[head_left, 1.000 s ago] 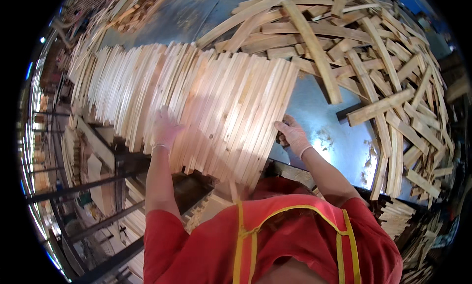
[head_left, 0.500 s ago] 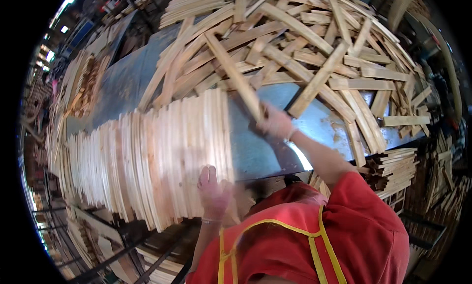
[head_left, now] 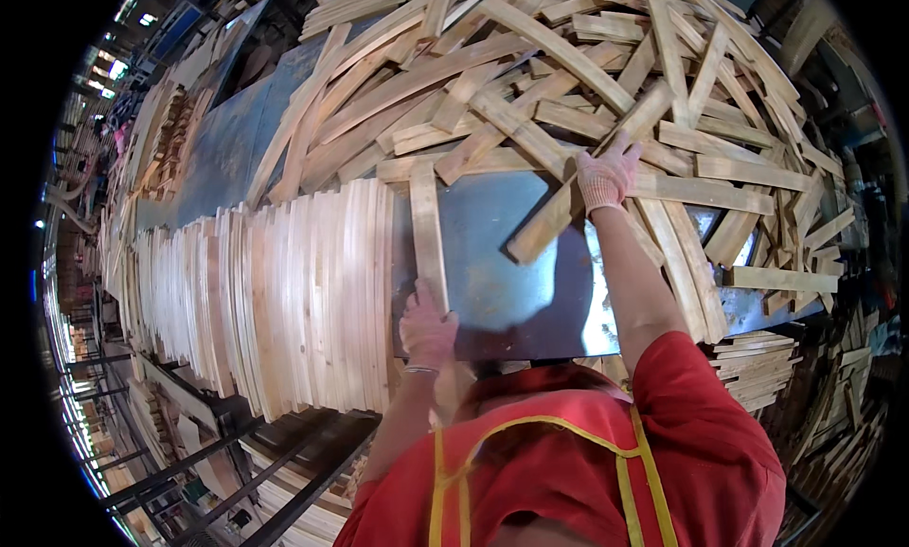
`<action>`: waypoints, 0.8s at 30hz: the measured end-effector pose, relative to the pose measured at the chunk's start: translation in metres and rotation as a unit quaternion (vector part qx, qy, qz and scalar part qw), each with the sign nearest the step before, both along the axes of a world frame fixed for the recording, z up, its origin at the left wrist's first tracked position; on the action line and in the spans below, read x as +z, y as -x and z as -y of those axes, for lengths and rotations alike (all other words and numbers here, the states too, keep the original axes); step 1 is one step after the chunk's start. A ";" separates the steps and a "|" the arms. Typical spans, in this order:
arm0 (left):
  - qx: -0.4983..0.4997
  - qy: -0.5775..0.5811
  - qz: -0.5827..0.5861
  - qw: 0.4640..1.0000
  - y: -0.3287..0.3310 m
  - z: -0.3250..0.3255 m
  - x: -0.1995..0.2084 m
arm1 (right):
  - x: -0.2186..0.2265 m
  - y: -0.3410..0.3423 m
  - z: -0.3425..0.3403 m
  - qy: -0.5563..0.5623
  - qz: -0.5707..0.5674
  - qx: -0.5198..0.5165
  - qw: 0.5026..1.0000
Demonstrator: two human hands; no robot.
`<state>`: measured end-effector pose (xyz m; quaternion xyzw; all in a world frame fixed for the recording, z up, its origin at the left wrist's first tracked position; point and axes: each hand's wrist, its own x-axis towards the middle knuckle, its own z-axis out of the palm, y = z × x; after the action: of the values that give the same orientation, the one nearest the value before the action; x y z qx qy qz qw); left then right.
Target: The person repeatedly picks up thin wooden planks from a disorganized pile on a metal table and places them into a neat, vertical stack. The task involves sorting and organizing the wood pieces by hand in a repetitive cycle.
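Note:
My left hand (head_left: pixel 428 327), in a pinkish work glove, is closed on the near end of a pale wooden slat (head_left: pixel 429 227) that lies pointing away from me. This slat is just right of a long row of slats (head_left: pixel 312 291) packed on edge side by side. Farther right, my gloved right hand (head_left: pixel 609 176) is wrapped over the middle of another wooden slat (head_left: pixel 549 227), which slants from the loose heap towards me. Its fingertips are partly hidden behind the wood.
A tangled heap of loose slats (head_left: pixel 559 64) covers the far and right parts of the blue-grey metal table (head_left: pixel 502 305). More boards are stacked at the far left (head_left: pixel 166 149) and below the table's right edge (head_left: pixel 753 367). Dark metal bars (head_left: pixel 189 485) run at lower left.
The slat my right hand held is now in my left hand, beside the row. My right hand has moved right and farther away, onto another slat from the heap.

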<state>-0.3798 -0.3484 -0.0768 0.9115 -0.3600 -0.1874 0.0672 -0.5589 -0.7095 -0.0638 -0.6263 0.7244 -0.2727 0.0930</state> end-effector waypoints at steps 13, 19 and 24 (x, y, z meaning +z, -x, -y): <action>0.197 0.369 -0.538 0.732 -0.014 -0.080 0.036 | -0.009 -0.059 -0.255 -0.326 0.517 0.277 0.742; -0.027 0.212 0.034 0.976 -0.036 -0.112 0.042 | 0.001 -0.160 -0.313 -0.424 0.228 0.415 0.772; -0.108 0.028 0.165 0.980 -0.034 -0.123 0.031 | 0.001 -0.143 -0.301 -0.510 0.332 0.424 0.670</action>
<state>-0.3458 -0.2249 -0.0462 0.8835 -0.4673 -0.0306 0.0114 -0.4157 -0.4089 -0.0627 -0.5891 0.3278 0.0184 0.7383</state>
